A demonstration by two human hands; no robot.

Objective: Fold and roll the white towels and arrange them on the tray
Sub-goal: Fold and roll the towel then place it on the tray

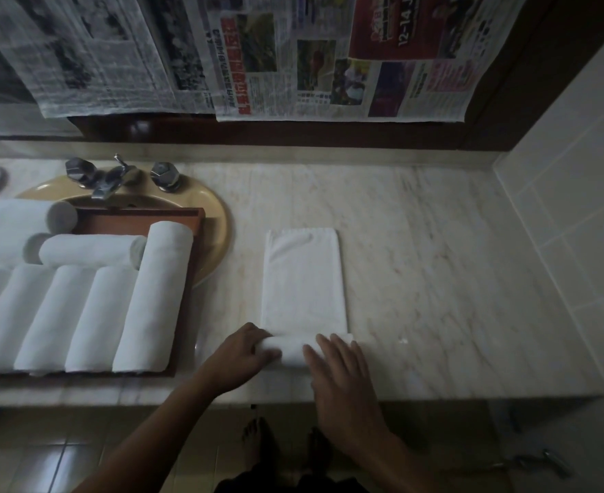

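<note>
Two hands work one white towel (304,279), which lies folded in a long strip on the marble counter (435,279), just right of the tray (144,216). The towel's end nearest the person is wound into a short roll. The left hand (240,357) seems, in the dim light, to curl its fingers round the roll's left end. The right hand (343,378) lies flat on top, fingers straight, pressing. Several rolled towels (80,314) fill the tray, some laid crosswise behind the front row.
</note>
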